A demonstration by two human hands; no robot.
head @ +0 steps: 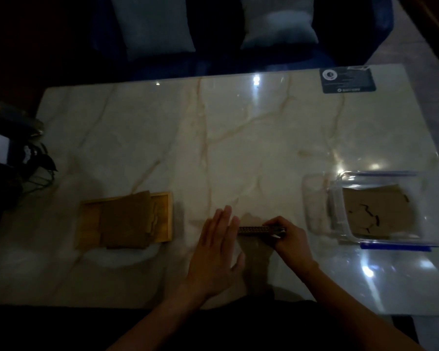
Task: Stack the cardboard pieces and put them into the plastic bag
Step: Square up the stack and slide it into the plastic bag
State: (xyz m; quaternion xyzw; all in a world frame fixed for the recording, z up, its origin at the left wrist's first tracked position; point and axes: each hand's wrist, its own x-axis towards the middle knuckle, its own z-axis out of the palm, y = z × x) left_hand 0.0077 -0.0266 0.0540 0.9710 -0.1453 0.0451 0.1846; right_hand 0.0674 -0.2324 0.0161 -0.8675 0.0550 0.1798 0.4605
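We had a small stack of cardboard pieces (260, 229) standing on edge on the marble table (213, 138), just in front of us and a little right of centre, with its corrugated top edge facing the camera and its long axis running left to right. Our right hand (288, 238) held it from the right end, fingers curled over the top edge and pinching the pieces together. Our left hand (217, 252) lay flat beside it, fingers straight and together, their tips against the stack's left end (squaring the edges, by our reading). The relation that mattered was plain enough: the plastic bag (370, 209) lay well apart to the right, on the same side as the gripping hand, and the stack's long axis pointed roughly toward it. The bag already showed cardboard inside. Its mouth seemed to face left toward us, though the clear film and the dim light kept us from being sure. So we judged the right hand the nearer one to carry the stack across. Further left, a wooden tray (166, 216) held more cardboard sheets (127, 221), loosely overlapped, closer to our left hand.
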